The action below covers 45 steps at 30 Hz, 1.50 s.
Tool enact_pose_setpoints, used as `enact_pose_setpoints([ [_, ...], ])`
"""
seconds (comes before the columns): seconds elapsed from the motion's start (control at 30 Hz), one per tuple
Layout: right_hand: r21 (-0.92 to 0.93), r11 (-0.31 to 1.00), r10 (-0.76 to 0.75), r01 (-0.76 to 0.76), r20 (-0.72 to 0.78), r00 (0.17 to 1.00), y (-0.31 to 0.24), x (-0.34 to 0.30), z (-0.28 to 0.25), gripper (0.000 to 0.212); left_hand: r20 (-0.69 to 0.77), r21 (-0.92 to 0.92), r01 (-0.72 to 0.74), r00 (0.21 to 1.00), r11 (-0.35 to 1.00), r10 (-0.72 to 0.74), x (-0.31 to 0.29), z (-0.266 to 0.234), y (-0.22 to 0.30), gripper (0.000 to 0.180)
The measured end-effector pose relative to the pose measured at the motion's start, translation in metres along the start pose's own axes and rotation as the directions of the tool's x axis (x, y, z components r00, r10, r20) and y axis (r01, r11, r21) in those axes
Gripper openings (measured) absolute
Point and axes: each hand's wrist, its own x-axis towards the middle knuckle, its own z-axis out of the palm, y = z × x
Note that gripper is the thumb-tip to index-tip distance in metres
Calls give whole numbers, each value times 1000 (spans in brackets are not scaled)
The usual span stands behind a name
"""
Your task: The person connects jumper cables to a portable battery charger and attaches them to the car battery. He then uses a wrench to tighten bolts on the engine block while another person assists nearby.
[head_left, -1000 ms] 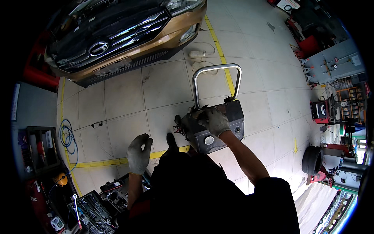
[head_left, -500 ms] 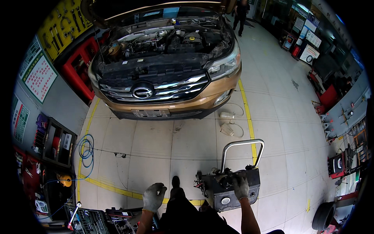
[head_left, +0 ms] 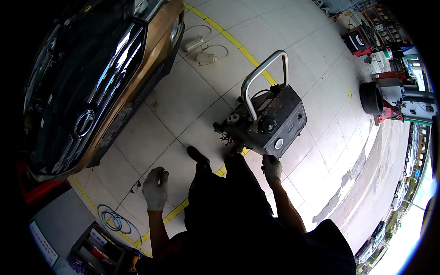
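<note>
My left hand (head_left: 156,189), in a pale work glove, is raised over the floor left of my legs. Its fingers are curled toward the thumb; anything in them is too small to make out. My gloved right hand (head_left: 272,168) is just in front of the black box-shaped wheeled unit (head_left: 285,120), close to its near edge. Its fingers are bent inward, and what they hold, if anything, is hidden. The unit has a bent chrome handle (head_left: 285,68), a dark round cap (head_left: 267,125) on top and a round pale gauge (head_left: 279,144) on its side.
A bronze car (head_left: 158,43) stands at the left. Two clear bottles with tubes, one a pale bottle (head_left: 206,57), lie beyond the unit. A blue hose (head_left: 112,221) is coiled at lower left. Yellow floor lines (head_left: 220,30) cross the tiles; black tyres (head_left: 371,98) stand at right.
My view has swung right, so the car now sits at the left and an outdoor area shows. My right hand has left the unit's top and come to its near edge.
</note>
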Motion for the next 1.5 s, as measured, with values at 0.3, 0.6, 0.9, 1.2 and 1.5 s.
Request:
enact_pose_setpoints([
  [0.3, -494, 854, -174, 166, 30, 984, 123, 106, 119, 64, 115, 92, -92, 990, 992, 81, 22, -37, 9, 25],
  [0.6, -288, 957, 20, -13, 23, 1000, 130, 112, 200, 66, 375, 298, -156, 926, 942, 35, 68, -65, -37, 27],
  [0.9, -277, 942, 92, -190, -331, 939, 126, 137, 267, 103, 686, 74, -536, 640, 841, 347, 219, 77, -88, 24],
  [1.2, -267, 925, 138, -270, -426, 894, 199, 244, 338, 72, 639, -177, -745, 410, 643, 651, 271, 280, -177, 22],
  [1.5, 248, 960, 39, 127, -571, 820, 284, 251, 394, 42, 579, -315, -868, 144, 383, 803, 260, 394, -205, 34],
])
